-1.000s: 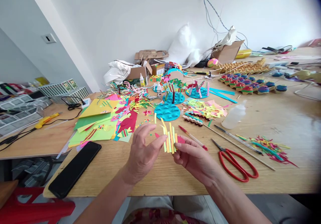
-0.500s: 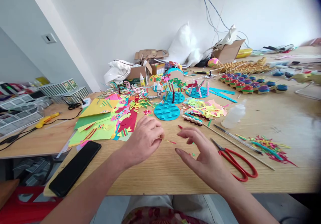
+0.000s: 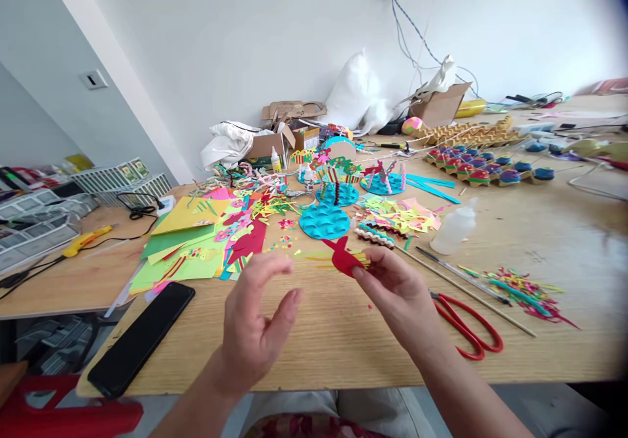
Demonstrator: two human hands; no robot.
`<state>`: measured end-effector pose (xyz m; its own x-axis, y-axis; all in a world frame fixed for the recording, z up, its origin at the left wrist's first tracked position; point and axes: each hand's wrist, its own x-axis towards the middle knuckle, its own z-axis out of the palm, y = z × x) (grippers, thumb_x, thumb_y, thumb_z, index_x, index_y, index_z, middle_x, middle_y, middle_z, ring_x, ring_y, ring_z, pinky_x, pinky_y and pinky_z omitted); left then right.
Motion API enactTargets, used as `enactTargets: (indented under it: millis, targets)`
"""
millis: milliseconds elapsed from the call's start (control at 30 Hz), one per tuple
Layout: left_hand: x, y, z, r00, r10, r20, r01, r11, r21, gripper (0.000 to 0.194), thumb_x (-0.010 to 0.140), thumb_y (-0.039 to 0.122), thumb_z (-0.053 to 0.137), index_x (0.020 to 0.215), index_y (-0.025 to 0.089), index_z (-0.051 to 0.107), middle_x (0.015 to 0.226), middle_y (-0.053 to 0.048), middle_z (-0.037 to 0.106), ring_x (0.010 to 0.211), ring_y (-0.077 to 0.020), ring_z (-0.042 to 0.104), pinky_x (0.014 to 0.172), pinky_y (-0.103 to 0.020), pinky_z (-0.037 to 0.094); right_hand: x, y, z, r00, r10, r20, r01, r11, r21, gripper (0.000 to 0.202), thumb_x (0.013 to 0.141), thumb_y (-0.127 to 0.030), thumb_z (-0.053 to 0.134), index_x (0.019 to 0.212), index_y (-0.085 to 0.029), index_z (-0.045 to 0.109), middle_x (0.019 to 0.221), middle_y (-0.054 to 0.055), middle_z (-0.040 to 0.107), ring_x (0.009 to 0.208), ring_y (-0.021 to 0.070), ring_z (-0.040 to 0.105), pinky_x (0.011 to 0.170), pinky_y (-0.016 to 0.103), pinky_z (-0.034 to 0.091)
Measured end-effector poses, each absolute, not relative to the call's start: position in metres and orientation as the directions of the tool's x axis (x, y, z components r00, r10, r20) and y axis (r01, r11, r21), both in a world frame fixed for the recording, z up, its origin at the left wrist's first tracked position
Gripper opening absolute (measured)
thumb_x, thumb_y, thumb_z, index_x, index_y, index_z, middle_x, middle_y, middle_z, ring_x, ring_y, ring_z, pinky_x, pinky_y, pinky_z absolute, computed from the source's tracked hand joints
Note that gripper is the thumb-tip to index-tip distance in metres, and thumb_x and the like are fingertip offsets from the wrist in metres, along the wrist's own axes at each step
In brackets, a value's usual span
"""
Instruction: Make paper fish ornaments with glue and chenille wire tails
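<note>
Between the thumb and fingers of my right hand (image 3: 400, 287) is a red paper fish (image 3: 343, 259), held just above the table. Thin yellow paper strips (image 3: 318, 259) show behind the fish and by my fingers; whether they are gripped too is unclear. My left hand (image 3: 260, 314) hovers to the left, thumb and fingers apart, with nothing in it. Just beyond the fish lies a round blue scalloped disc (image 3: 324, 221). Red-handled scissors (image 3: 468, 327) rest right of my right hand, their blades partly hidden by it.
Coloured paper sheets (image 3: 181, 255) and a black phone (image 3: 142, 338) lie at left. A wooden stick (image 3: 471, 289), a clear squeeze bottle (image 3: 455, 230) and a heap of paper strips (image 3: 527, 291) are at right. Painted egg cartons (image 3: 490, 163) stand farther back.
The red fish is now raised in my right hand, which was open before. My left hand has opened, moved left and nearer, and no longer holds the thin strip.
</note>
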<state>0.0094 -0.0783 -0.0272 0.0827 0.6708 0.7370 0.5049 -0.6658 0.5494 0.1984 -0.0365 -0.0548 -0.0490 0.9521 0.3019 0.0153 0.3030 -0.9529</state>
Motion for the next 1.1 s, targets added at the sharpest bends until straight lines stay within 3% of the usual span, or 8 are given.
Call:
enactTargets:
  millis: [133,233,400,633,733,833,933,1100]
  targets:
    - [0.014,-0.087,-0.063,-0.032,0.888,0.459,0.318,-0.426,0.847,0.015,0.082,0.023,0.052,0.096,0.022,0.055,0.087,-0.003,0.056,0.087,-0.0170,0.054,0.080,-0.029,0.043,0.195,-0.038,-0.047,-0.086,0.987,0.138,-0.344,0.101,-0.933,0.017,0.066,-0.030,0.069,0.076,-0.024,0.056,0.072,-0.002,0.060,0.066,0.0147,0.051,0.063,0.027,0.040]
    - [0.025,-0.081,-0.072,0.050,0.980,0.195,0.024,-0.196,0.980,0.034,0.078,0.040,0.055,0.106,0.021,0.055,0.099,-0.007,0.058,0.096,-0.0211,0.054,0.083,-0.033,0.043,0.190,-0.041,-0.041,-0.182,0.975,0.127,-0.471,0.027,-0.882,0.012,0.067,-0.026,0.068,0.074,-0.024,0.060,0.073,-0.002,0.061,0.066,0.0130,0.051,0.065,0.025,0.040]
    - [0.046,-0.067,-0.065,0.137,0.972,0.191,-0.347,-0.134,0.928,0.050,0.068,0.050,0.063,0.108,0.020,0.056,0.109,-0.010,0.059,0.104,-0.0259,0.052,0.085,-0.036,0.042,0.180,-0.046,-0.043,-0.289,0.955,0.070,-0.498,-0.088,-0.863,0.014,0.067,-0.028,0.067,0.078,-0.022,0.062,0.073,0.000,0.062,0.066,0.0137,0.052,0.064,0.025,0.040]
    - [0.058,-0.059,-0.065,-0.090,0.980,0.176,-0.342,-0.196,0.919,0.020,0.068,0.026,0.065,0.086,0.019,0.058,0.080,0.000,0.065,0.074,-0.0161,0.059,0.069,-0.028,0.047,0.168,-0.048,-0.055,-0.256,0.966,0.038,-0.427,-0.077,-0.901,0.018,0.067,-0.032,0.068,0.076,-0.020,0.057,0.071,-0.001,0.059,0.063,0.0122,0.051,0.061,0.024,0.040]
    - [0.056,-0.058,-0.067,-0.129,0.982,0.140,-0.330,-0.175,0.928,0.014,0.068,0.023,0.063,0.081,0.018,0.058,0.075,0.001,0.064,0.070,-0.0133,0.058,0.068,-0.025,0.046,0.176,-0.051,-0.056,-0.220,0.973,0.065,-0.260,0.006,-0.966,0.021,0.069,-0.035,0.064,0.081,-0.022,0.054,0.074,0.000,0.058,0.065,0.0135,0.052,0.060,0.025,0.041]
    - [0.051,-0.056,-0.068,-0.187,0.979,0.087,-0.364,-0.151,0.919,0.018,0.067,0.021,0.064,0.084,0.019,0.058,0.074,0.002,0.063,0.071,-0.0121,0.057,0.067,-0.023,0.045,0.208,-0.058,-0.059,-0.130,0.979,0.156,0.220,0.182,-0.958,0.020,0.073,-0.040,0.056,0.080,-0.022,0.053,0.079,0.004,0.058,0.069,0.0175,0.055,0.060,0.030,0.043]
    - [0.047,-0.054,-0.067,-0.211,0.976,0.051,-0.404,-0.134,0.905,0.022,0.065,0.020,0.065,0.085,0.019,0.056,0.076,0.002,0.061,0.070,-0.0108,0.056,0.063,-0.021,0.045,0.257,-0.067,-0.069,-0.009,0.969,0.248,0.736,0.174,-0.654,0.021,0.074,-0.042,0.049,0.078,-0.023,0.055,0.082,0.007,0.059,0.073,0.0237,0.056,0.064,0.037,0.041]
    - [0.048,-0.054,-0.063,-0.160,0.986,0.041,-0.445,-0.109,0.889,0.015,0.068,0.018,0.063,0.080,0.018,0.054,0.074,0.002,0.058,0.067,-0.0095,0.054,0.058,-0.020,0.043,0.311,-0.071,-0.092,0.005,0.974,0.225,0.936,0.075,-0.345,0.024,0.072,-0.044,0.045,0.074,-0.024,0.058,0.079,0.009,0.062,0.072,0.0275,0.059,0.058,0.036,0.040]
